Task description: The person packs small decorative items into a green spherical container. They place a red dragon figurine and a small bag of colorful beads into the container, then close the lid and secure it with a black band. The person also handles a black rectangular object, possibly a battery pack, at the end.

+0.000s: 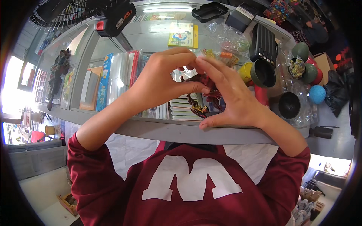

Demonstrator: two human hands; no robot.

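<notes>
A dark red jointed toy figure [208, 82] with black and yellow parts is between my two hands, above the glass top of a display counter. My left hand [167, 75] holds it from the left, the thumb pressed along its front and the fingers curled behind. From the right, my right hand [233, 93] curves around its upper part, with the fingers over the top and the thumb spread apart lower down. The fingertips of both hands come close together at the top. Much of the figure is hidden by my fingers; a segmented, clawed part [198, 108] hangs below.
Near my right forearm are a dark open half-shell [263, 73], a yellow cup [245, 72], a black ridged case [263, 42] and clear plastic packaging [230, 38]. A 48V battery pack [116, 19] stands at the back left. The counter's grey front edge [181, 131] runs before me.
</notes>
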